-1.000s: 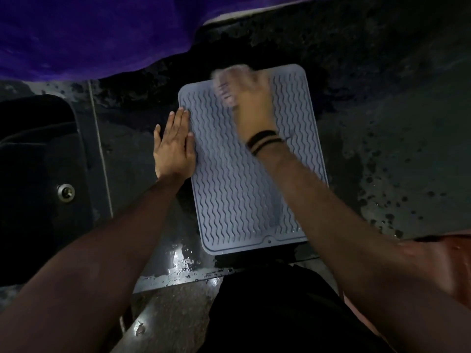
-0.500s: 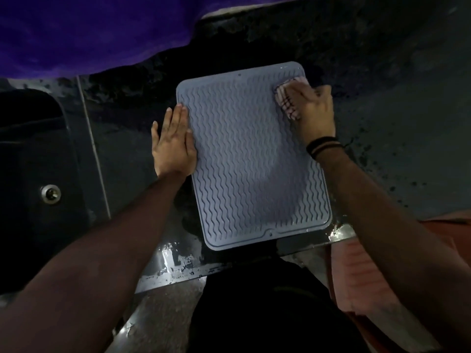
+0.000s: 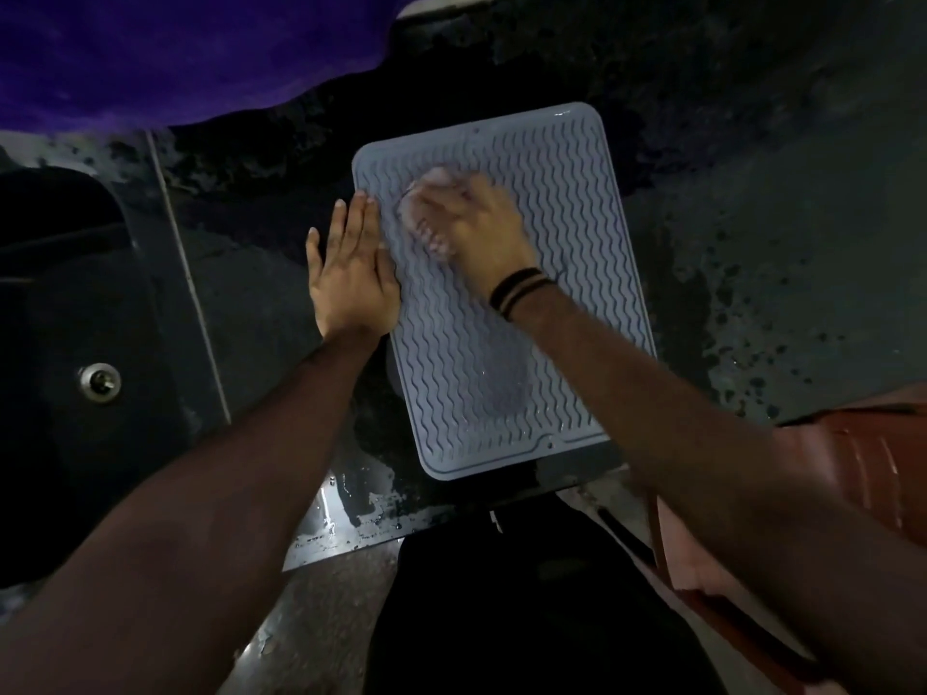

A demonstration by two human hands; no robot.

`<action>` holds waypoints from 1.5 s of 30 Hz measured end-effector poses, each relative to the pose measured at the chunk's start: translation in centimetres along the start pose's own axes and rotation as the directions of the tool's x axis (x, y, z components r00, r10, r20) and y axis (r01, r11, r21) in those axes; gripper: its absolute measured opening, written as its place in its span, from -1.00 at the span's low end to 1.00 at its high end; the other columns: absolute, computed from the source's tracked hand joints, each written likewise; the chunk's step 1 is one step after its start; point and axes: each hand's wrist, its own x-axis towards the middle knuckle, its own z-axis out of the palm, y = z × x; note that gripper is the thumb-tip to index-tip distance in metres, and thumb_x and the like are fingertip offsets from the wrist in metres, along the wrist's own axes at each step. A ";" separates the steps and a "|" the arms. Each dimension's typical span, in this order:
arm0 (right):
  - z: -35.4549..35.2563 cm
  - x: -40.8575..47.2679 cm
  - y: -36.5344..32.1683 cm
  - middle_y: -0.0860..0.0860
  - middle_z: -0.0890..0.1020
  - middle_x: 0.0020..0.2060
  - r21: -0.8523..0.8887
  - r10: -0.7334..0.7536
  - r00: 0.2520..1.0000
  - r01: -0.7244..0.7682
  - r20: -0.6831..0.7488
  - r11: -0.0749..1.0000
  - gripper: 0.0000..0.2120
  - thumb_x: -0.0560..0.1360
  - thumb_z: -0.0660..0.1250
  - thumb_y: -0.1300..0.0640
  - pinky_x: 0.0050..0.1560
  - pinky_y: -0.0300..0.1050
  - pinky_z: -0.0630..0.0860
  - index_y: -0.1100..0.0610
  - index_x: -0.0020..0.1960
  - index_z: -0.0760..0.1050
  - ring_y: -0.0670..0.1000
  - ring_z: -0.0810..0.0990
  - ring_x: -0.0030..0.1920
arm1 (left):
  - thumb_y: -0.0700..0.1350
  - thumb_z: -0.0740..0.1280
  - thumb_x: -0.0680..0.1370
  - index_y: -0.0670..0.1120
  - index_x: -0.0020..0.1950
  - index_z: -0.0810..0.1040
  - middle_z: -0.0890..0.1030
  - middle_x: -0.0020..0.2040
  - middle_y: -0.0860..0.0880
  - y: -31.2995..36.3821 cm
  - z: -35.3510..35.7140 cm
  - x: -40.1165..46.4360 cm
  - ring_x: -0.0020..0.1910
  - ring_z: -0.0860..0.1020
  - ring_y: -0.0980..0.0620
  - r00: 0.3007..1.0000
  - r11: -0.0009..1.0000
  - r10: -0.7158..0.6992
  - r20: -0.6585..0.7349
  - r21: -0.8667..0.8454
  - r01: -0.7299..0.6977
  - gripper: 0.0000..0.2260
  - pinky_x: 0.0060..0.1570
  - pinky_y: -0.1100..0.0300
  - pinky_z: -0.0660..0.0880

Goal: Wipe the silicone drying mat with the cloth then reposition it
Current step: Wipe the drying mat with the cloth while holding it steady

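Observation:
A pale blue silicone drying mat (image 3: 562,313) with wavy ridges lies flat on a dark, wet counter (image 3: 752,253). My left hand (image 3: 351,273) rests flat on the mat's left edge, fingers together, pressing it down. My right hand (image 3: 476,223) sits on the upper left part of the mat, closed over a light cloth (image 3: 421,218) that is blurred by motion and mostly hidden under my fingers. A black band circles my right wrist.
A dark sink (image 3: 65,353) with a round metal drain (image 3: 100,382) lies to the left. Purple fabric (image 3: 175,52) hangs over the far left. A reddish-brown object (image 3: 863,464) sits at the right near the counter's front edge.
My right hand with the cloth swept from the mat's upper left to its upper right corner, then back to the upper left. My left hand stayed on the left edge.

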 end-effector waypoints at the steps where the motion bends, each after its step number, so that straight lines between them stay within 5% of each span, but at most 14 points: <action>1: -0.1 -0.6 2.3 -0.10 0.52 0.33 -0.034 0.029 0.999 -0.031 -0.040 0.999 -0.62 0.57 0.16 0.11 0.17 0.03 0.43 0.02 0.36 0.47 0.19 0.49 0.25 | -0.02 -0.03 0.71 -0.02 0.65 0.15 0.16 0.64 0.06 0.0 0.0 -0.1 0.63 0.06 0.05 1.000 1.000 -0.001 0.004 -0.011 0.001 -0.52 0.59 -0.07 -0.09; 6: -2.0 -4.0 10.9 -0.07 0.59 0.26 -0.122 0.258 0.962 -0.267 -0.084 0.956 -0.68 0.57 0.21 0.20 -0.02 0.04 0.47 0.04 0.28 0.55 0.23 0.53 0.05 | -0.02 -0.05 0.71 -0.01 0.65 0.13 0.14 0.64 0.07 0.0 0.1 -0.1 0.63 0.05 0.05 1.000 1.000 -0.006 0.000 -0.019 0.006 -0.52 0.59 -0.08 -0.08; 11: -3.6 -2.2 8.1 0.11 0.62 0.17 -0.085 0.384 0.922 -0.387 -0.047 0.918 -0.66 0.44 0.24 0.30 0.03 0.05 0.43 0.17 0.19 0.55 0.24 0.46 0.13 | -0.03 -0.04 0.70 -0.03 0.65 0.12 0.14 0.65 0.05 0.2 -0.1 0.0 0.63 0.05 0.05 1.000 1.000 -0.007 0.012 -0.012 0.007 -0.51 0.59 -0.10 -0.08; 15: -3.7 2.6 1.7 0.06 0.57 0.24 0.049 0.241 0.969 -0.239 -0.054 0.970 -0.62 0.47 0.28 0.26 0.18 0.07 0.45 0.14 0.28 0.50 0.20 0.45 0.22 | -0.02 -0.03 0.71 -0.02 0.65 0.13 0.14 0.65 0.06 0.1 -0.3 -0.1 0.63 0.04 0.05 1.000 1.000 0.003 0.026 -0.018 -0.003 -0.52 0.59 -0.10 -0.08; 20: -0.9 5.6 -4.5 0.05 0.46 0.34 -0.058 0.123 0.981 -0.116 0.151 0.992 -0.61 0.59 0.07 0.19 0.30 0.07 0.27 0.13 0.38 0.39 0.19 0.27 0.42 | -0.02 -0.04 0.71 -0.03 0.65 0.14 0.11 0.65 0.08 0.0 0.0 0.0 0.64 0.02 0.06 1.000 0.998 -0.005 0.030 0.064 0.003 -0.52 0.59 -0.08 -0.07; 27: -1.2 -5.3 -5.0 0.00 0.45 0.36 0.030 0.165 0.977 -0.171 0.137 0.985 -0.59 0.54 0.17 0.19 0.23 0.11 0.37 0.09 0.39 0.41 0.19 0.28 0.42 | -0.02 -0.06 0.71 -0.01 0.65 0.12 0.13 0.65 0.08 0.5 -0.2 -0.1 0.63 0.04 0.05 0.999 0.998 -0.029 0.029 0.048 0.028 -0.52 0.59 -0.09 -0.08; 33: -3.0 -10.1 -5.1 0.00 0.52 0.29 -0.037 0.104 0.960 -0.097 0.259 0.995 -0.55 0.46 0.28 0.18 0.20 0.10 0.37 0.07 0.34 0.46 0.20 0.39 0.28 | -0.04 -0.02 0.72 -0.03 0.65 0.14 0.15 0.64 0.06 0.8 -1.0 -0.2 0.63 0.05 0.03 0.999 1.000 -0.008 0.044 0.009 0.008 -0.53 0.59 -0.11 -0.08; 39: -5.0 -0.1 -4.5 0.02 0.52 0.27 0.069 0.185 0.982 -0.186 0.019 0.980 -0.52 0.46 0.24 0.19 0.20 0.05 0.42 0.06 0.38 0.39 0.15 0.40 0.28 | -0.22 0.21 0.59 -0.16 0.49 0.45 0.52 0.42 -0.12 -1.5 -3.2 2.1 0.35 0.46 -0.20 0.981 0.976 0.189 -0.045 -0.103 -0.192 -0.56 0.33 -0.09 0.42; 45: -2.3 7.4 -5.7 0.09 0.51 0.27 0.032 0.180 0.954 -0.193 0.241 0.981 -0.66 0.54 0.19 0.21 0.20 -0.01 0.43 0.19 0.30 0.43 0.17 0.29 0.37 | -0.12 0.12 0.70 -0.19 0.49 0.44 0.33 0.57 -0.11 -3.4 -3.0 5.2 0.61 0.15 -0.10 0.955 0.966 0.259 0.143 -0.024 -0.258 -0.62 0.56 -0.03 0.05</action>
